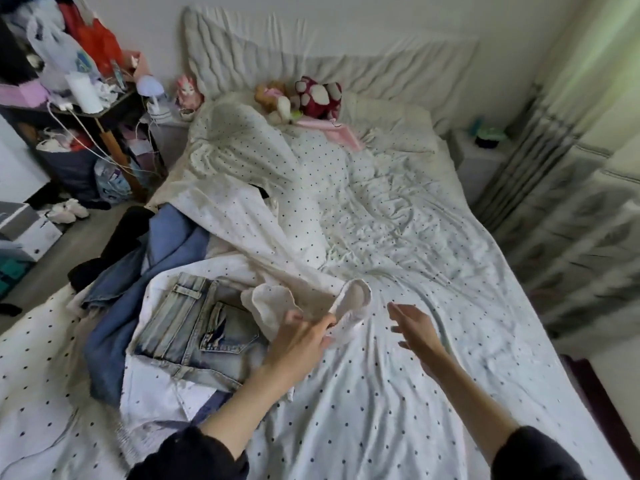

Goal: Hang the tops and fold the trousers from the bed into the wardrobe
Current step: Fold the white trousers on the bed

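Garment: white top (349, 313), lifted just above the bed (381, 410), beside jeans (207, 330).
Left hand (298, 344): fingers pinch its edge.
Right hand (415, 330): fingers spread, holding nothing.
Handling: probably light, limp; best taken at the shoulders.

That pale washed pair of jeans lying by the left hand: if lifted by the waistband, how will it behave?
The pale jeans lie crumpled under other cloth, so they will likely hang floppy and unfold. The thick seams and waistband suggest they are fairly heavy for a garment. The white garment that the left hand grips overlaps them and may drag along.
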Available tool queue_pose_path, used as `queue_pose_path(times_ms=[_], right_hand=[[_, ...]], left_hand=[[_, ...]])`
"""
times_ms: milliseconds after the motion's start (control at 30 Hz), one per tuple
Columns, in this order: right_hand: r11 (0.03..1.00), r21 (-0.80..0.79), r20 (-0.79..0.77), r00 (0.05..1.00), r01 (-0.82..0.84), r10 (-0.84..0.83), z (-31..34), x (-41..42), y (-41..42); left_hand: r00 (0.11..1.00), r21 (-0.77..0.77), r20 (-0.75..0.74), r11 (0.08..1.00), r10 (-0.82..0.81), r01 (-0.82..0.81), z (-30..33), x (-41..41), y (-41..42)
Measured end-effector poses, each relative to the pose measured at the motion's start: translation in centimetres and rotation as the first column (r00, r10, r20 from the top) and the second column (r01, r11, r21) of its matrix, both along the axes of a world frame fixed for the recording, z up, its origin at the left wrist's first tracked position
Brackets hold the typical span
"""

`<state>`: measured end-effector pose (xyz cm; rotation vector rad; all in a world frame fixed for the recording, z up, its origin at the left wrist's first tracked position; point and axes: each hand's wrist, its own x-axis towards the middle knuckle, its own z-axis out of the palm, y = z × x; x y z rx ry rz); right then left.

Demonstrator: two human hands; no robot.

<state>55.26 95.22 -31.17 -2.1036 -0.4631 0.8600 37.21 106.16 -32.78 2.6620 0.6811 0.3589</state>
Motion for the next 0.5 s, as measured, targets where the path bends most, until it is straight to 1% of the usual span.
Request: queue_pose_path(times_ms=[67, 100, 167, 200, 233, 267, 300, 367, 400, 433, 500], right_hand=[[0.998, -0.056, -0.275, 0.961, -0.004, -0.012, 0.5, -0.2, -0.7], [0.996, -0.08, -0.384, 0.923, -0.031, -0.002, 0.4, -0.3, -1.0], [0.994, -0.072, -0.523, 0.852, -0.079, 0.03, -0.3, -1.0, -0.7], [0.995, -0.071, -0.558, 0.83, -0.067, 0.016, -0.9, -1.3, -0.6], [0.996, -0.084, -0.559, 0.829, -0.03, -0.022, -1.3, -1.8, -0.2], [0.994, -0.102, -0.53, 0.845, 0.024, -0.075, -1.8, -2.3, 0.1], [0.99, -0.119, -0.475, 0.871, 0.073, -0.121, -2.1, -2.5, 0.4], [0.984, -0.11, -0.399, 0.901, 0.139, -0.172, -2.5, -2.4, 0.5], [0.982, -0.086, -0.395, 0.899, 0.169, -0.189, -2.5, -2.1, 0.2], [0.975, -0.07, -0.402, 0.888, 0.212, -0.222, -2.6, -1.6, -0.3], [0.952, -0.061, -0.431, 0.852, 0.302, -0.298, -2.6, -0.5, -1.4]], left_hand=[[0.99, 0.112, -0.098, 0.988, -0.098, 0.109, -0.8, 0.7, -1.3], [0.983, 0.136, -0.111, 0.978, -0.145, 0.159, -1.6, 1.0, -2.1], [0.96, 0.183, -0.146, 0.947, -0.237, 0.262, -1.9, 1.1, -3.0], [0.95, 0.183, -0.15, 0.937, -0.273, 0.298, -2.2, 1.0, -3.5], [0.945, 0.173, -0.15, 0.934, -0.29, 0.314, -2.5, 0.8, -3.9], [0.944, 0.158, -0.171, 0.938, -0.283, 0.31, -2.9, 0.5, -4.0], [0.948, 0.185, -0.197, 0.941, -0.248, 0.285, -3.1, 0.2, -3.9], [0.955, 0.21, -0.28, 0.964, -0.099, 0.162, -3.2, -0.8, -2.9], [0.945, 0.189, -0.326, 0.977, -0.03, 0.097, -3.2, -1.3, -2.2], [0.923, 0.193, -0.383, 0.98, 0.033, 0.045, -3.4, -1.8, -1.3], [0.868, 0.226, -0.484, 0.974, 0.11, 0.002, -3.3, -2.6, 0.3]])
